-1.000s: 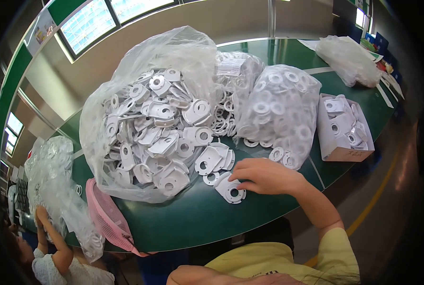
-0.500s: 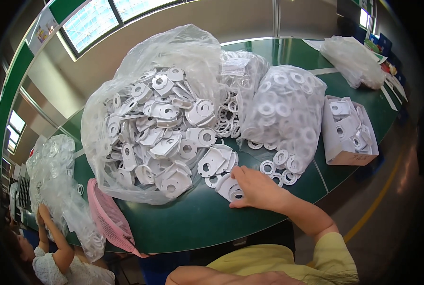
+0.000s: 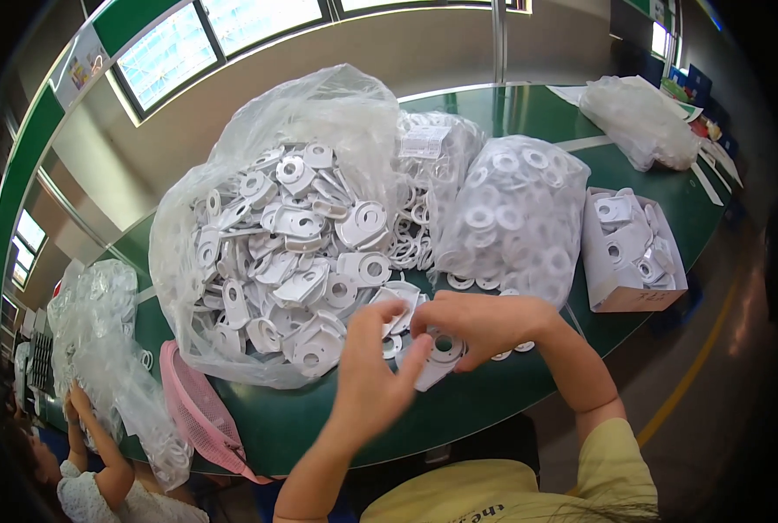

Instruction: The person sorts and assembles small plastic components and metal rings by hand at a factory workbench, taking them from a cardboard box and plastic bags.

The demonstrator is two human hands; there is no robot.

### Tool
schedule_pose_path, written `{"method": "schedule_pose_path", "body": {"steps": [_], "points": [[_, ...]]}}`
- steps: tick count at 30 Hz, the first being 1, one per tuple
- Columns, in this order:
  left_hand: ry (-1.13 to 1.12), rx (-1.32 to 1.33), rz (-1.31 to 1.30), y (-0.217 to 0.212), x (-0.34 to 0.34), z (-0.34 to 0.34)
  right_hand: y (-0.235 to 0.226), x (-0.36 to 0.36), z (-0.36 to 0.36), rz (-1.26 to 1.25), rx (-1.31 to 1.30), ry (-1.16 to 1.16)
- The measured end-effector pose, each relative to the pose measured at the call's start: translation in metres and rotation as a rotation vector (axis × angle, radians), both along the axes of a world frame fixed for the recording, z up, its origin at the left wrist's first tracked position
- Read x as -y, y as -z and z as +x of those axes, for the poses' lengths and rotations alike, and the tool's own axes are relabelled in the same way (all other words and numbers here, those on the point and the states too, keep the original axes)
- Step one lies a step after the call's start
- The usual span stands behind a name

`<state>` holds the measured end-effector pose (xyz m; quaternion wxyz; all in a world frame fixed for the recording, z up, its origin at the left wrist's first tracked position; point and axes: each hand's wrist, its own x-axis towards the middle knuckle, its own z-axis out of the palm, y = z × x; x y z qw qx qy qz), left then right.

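Both hands meet over green table (image 3: 528, 397) at 6 o'clock. Right hand (image 3: 480, 324) and left hand (image 3: 373, 375) pinch same white plastic bracket w/ ring hole (image 3: 441, 356). Open bag of like brackets (image 3: 284, 253) at 10 o'clock; ring bag (image 3: 515, 218) at 1.

white plastic piece (image 3: 441, 356) | flat, round hole (ring-like end) | tilted above green table, pinched between fingers

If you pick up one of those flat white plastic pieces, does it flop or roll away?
Probably neither. The white piece, pinched between the left hand and right hand, looks to keep its flat shape, so likely stiff. It seems thin and light, and flat pieces tend to slide, not roll.
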<state>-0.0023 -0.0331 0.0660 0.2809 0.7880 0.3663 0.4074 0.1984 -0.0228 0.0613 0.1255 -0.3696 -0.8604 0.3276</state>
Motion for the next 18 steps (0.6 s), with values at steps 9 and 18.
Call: {"method": "schedule_pose_path", "body": {"steps": [9, 18], "points": [[0.602, 0.260, -1.318, 0.062, -0.037, -0.005, 0.012, -0.020, 0.004, -0.157, -0.161, 0.043], [0.419, 0.736, -1.429, 0.079, -0.041, -0.005, 0.028, -0.022, -0.011, 0.089, -0.441, 0.163]]}}
